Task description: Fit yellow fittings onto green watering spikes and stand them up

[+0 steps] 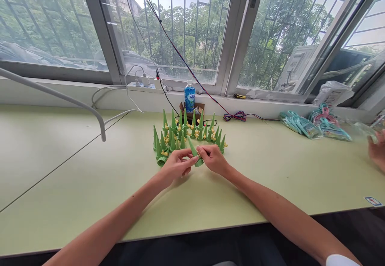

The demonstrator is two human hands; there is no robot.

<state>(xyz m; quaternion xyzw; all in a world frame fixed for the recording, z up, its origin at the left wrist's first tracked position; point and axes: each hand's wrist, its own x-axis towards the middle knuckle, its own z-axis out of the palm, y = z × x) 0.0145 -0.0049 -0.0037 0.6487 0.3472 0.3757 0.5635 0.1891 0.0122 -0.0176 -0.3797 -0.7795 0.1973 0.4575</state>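
Between my hands is a green plastic watering spike (192, 147), a cone with a wide round base, tilted with its tip up. My left hand (177, 164) grips it near the base with thumb and fingers. On its other side, my right hand (213, 157) is closed at a small yellow valve, mostly hidden by the fingers. Just behind, several more green spikes (200, 127) with yellow valves stand upright in a cluster on the table. One green spike (162, 161) lies on its side at the cluster's front left, its open base toward me.
A blue bottle (189, 97) stands by a small cardboard box (199, 108) behind the spikes. Coiled cable (235, 116) and bagged teal items (300, 125) lie to the right. Another person's hand (377, 149) is at the right edge. A white cable (75, 93) hangs at left.
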